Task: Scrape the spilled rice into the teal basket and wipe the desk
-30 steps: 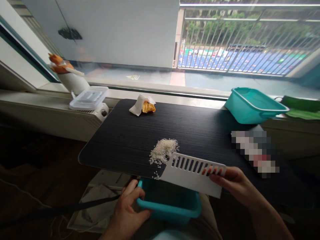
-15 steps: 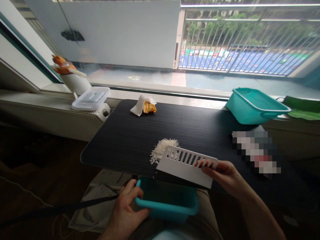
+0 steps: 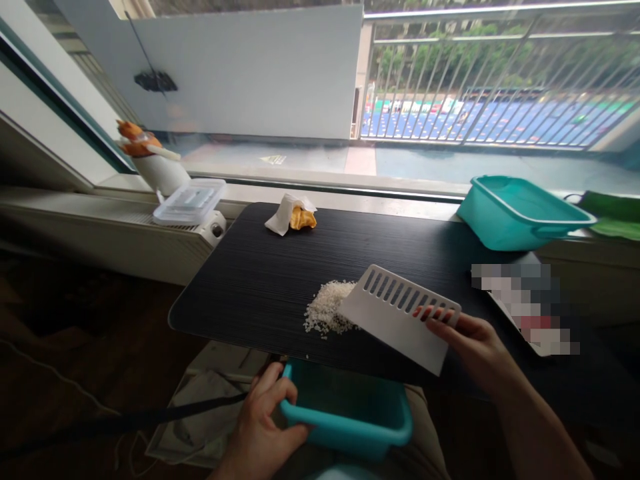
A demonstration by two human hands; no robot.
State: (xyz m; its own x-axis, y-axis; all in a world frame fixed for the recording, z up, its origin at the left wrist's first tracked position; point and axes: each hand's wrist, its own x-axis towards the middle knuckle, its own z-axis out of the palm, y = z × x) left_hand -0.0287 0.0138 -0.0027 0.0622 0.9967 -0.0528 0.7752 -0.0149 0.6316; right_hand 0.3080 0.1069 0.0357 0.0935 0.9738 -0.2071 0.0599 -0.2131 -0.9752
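A small heap of white rice-like grains [image 3: 327, 308] lies on the black table [image 3: 240, 280] near its front edge. My right hand [image 3: 465, 340] grips a flat white slotted plate [image 3: 395, 320] by its right end, fingers showing through the slots. The plate's left corner overlaps the right side of the heap; whether it touches the tabletop I cannot tell. Below the table edge, my left hand [image 3: 273, 413] is closed on the left rim of a teal plastic bin [image 3: 350, 427]. The bin sits over my lap, its inside dark.
A second teal bin [image 3: 525, 213] stands at the back right. Near it lies a flat blurred-out object [image 3: 525, 310]. Crumpled tissue with a yellow-orange piece [image 3: 303, 218] rests at the back. A clear lid [image 3: 193, 201] and a white container [image 3: 160, 173] are by the window, left.
My right hand has moved the slotted plate right and away from me, turning it so its slotted edge is raised. My left hand still holds the bin. The view has shifted slightly.
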